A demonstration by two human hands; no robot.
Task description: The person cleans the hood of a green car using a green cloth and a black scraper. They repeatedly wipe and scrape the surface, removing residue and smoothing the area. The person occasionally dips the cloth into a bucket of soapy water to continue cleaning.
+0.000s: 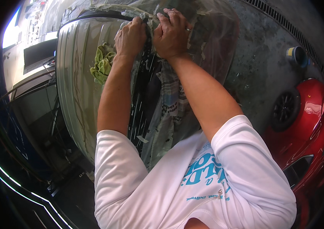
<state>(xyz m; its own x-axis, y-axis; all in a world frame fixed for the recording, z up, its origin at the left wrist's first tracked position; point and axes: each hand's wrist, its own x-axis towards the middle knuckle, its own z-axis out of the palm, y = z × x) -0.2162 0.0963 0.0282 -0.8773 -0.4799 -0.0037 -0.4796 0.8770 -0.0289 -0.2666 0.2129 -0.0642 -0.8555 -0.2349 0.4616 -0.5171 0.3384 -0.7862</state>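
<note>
My left hand (130, 40) is closed at the far end of a dark strip (141, 110) along the edge of a ridged, pale vehicle panel (76, 61). Whatever its fingers pinch is hidden. Beside it, my right hand (172, 36) has bent fingers pressed down on the masked side of the strip, and what lies under them cannot be made out. A crumpled green cloth (104, 64) rests on the panel, left of my left wrist. Newspaper (169, 93) and clear plastic film (211, 42) cover the surface beneath my right forearm.
A red car (311, 114) with a dark wheel (284, 108) stands at the right. A blue bucket (297, 56) sits on the wet grey floor (253, 57) near a drain grate (280, 23). A dark frame (32, 80) is at the left.
</note>
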